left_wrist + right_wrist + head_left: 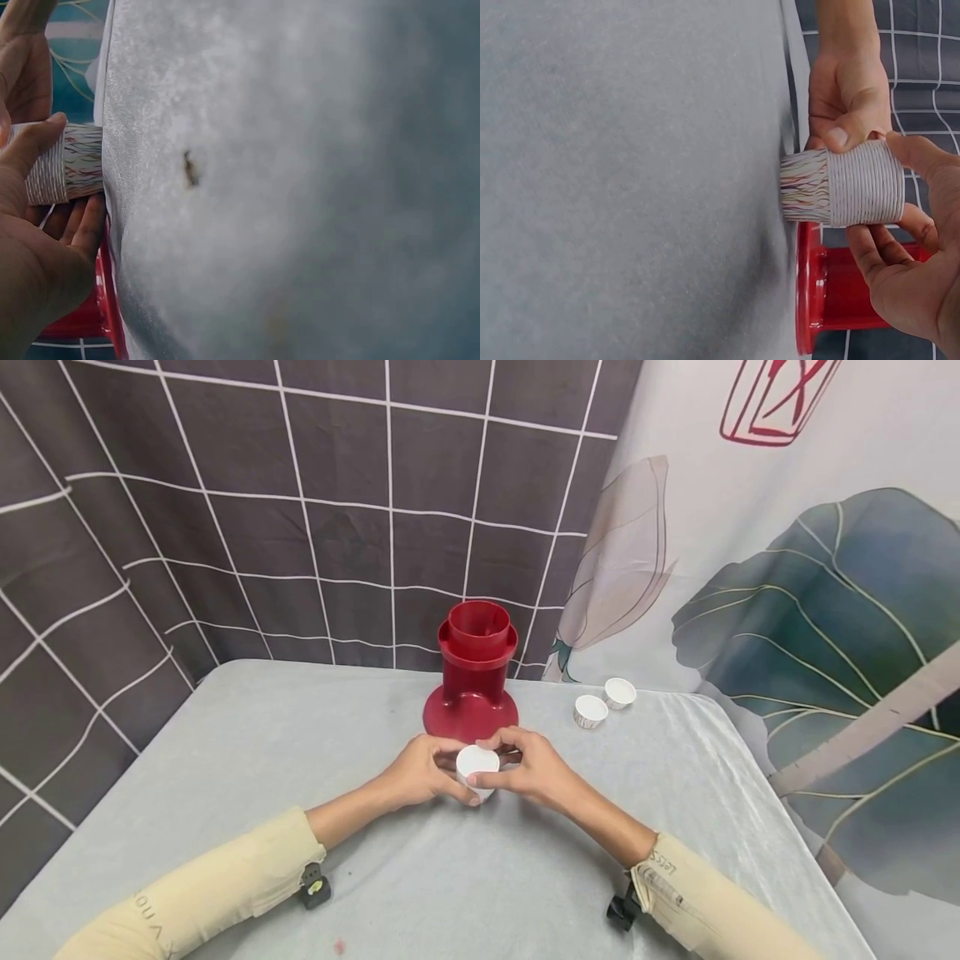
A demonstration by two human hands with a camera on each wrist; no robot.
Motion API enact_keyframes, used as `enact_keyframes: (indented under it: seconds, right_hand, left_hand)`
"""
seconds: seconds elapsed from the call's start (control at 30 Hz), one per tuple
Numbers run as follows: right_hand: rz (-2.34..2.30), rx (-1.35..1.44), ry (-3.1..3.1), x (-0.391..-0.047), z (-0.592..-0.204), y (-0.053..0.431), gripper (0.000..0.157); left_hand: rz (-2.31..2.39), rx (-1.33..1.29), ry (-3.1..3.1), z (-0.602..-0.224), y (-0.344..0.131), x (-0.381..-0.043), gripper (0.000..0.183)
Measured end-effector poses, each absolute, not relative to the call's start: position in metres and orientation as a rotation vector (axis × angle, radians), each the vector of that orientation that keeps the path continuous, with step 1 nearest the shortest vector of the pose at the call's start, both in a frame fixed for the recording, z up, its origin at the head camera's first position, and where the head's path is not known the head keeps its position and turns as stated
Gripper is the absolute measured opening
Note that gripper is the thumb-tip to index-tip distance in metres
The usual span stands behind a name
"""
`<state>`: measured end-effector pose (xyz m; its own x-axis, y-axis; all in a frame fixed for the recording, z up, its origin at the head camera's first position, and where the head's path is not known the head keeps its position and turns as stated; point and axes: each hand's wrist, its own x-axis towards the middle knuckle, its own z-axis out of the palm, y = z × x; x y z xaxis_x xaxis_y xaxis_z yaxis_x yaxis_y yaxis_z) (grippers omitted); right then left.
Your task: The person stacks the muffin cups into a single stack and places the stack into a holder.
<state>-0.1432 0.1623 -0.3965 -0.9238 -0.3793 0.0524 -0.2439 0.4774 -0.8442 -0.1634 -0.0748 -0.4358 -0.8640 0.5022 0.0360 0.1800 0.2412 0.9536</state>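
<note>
Both hands hold a stack of white paper baking cups [477, 762] between them, close over the table in front of the red plastic stand. My left hand [420, 771] grips the stack's left side, thumb toward me. From the right, my right hand [534, 767] grips it with thumb and fingers around the side. In the right wrist view, many nested rims make ridges along the stack [866, 184], and the lowest cup shows a wall with coloured streaks. The left wrist view shows the patterned end of the stack [82, 161] facing the cloth.
Behind the hands stands the red plastic stand [476, 681], a round base carrying an open-topped cylinder. Two single paper baking cups, a nearer one [590, 712] and a farther one [620, 693], sit at the back right. A grey cloth [360, 893] covers the table; a dark grid curtain [337, 452] hangs behind.
</note>
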Motion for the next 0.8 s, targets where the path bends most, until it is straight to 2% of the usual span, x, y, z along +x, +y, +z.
enact_keyframes:
  seconds: [0.4, 0.8]
  right_hand:
    - [-1.449, -0.551, 2.575, -0.1413, -0.3970, 0.1631, 0.037]
    - [-1.506, -0.558, 2.562, -0.1381, -0.4062, 0.1706, 0.053]
  left_hand:
    - [1.641, 0.647, 2.252, -0.4341, -0.0740, -0.1625, 0.058]
    - [1.644, 0.630, 2.242, -0.4325, -0.0721, -0.1612, 0.056]
